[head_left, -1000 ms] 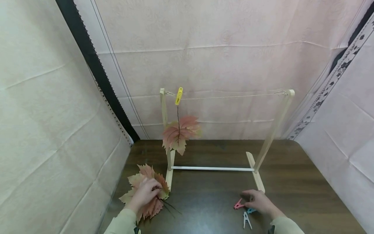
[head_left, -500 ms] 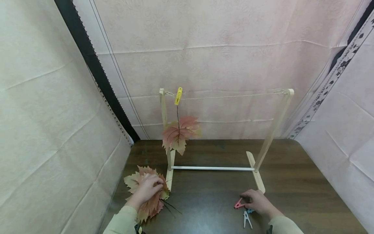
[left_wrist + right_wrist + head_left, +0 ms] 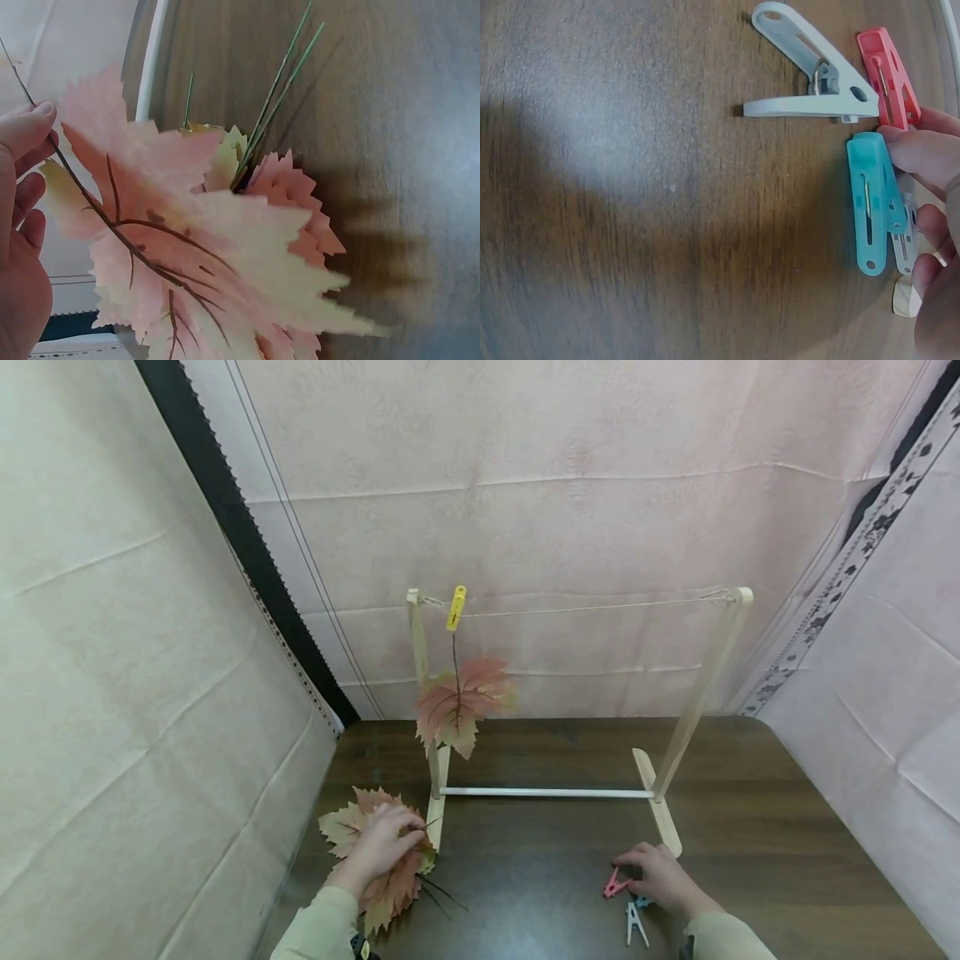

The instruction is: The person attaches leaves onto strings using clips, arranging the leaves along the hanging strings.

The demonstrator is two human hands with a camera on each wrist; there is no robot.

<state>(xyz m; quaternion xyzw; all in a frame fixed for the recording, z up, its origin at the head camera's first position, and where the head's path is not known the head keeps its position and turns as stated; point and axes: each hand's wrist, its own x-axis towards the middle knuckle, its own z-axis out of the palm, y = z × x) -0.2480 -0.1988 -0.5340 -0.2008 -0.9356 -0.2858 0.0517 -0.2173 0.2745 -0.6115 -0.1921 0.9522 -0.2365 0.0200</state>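
My left hand [image 3: 386,842] pinches the thin stem of an artificial maple leaf [image 3: 180,232], pink fading to cream, between thumb and fingertips. More such leaves [image 3: 390,893] lie beneath it on the table, their green stems pointing right. At the right, my right hand [image 3: 660,878] pinches one end of a pink clothespin [image 3: 885,75] with thumb and finger. Close by lie a white clothespin [image 3: 810,67], a turquoise clothespin [image 3: 867,210] and a grey clothespin [image 3: 905,240], the last partly hidden by the turquoise one.
A wooden stand with two posts [image 3: 708,693] carries a string [image 3: 585,609] across its top. From the string's left end, a yellow clothespin [image 3: 456,608] holds a hanging leaf [image 3: 461,702]. A white bar [image 3: 547,792] joins the feet. Pale cloth [image 3: 570,527] encloses the brown table [image 3: 540,860].
My left hand has shifted slightly right with the leaf, its stem end now showing past the fingertips. My right fingers have closed on the pink clothespin, which has turned a little.
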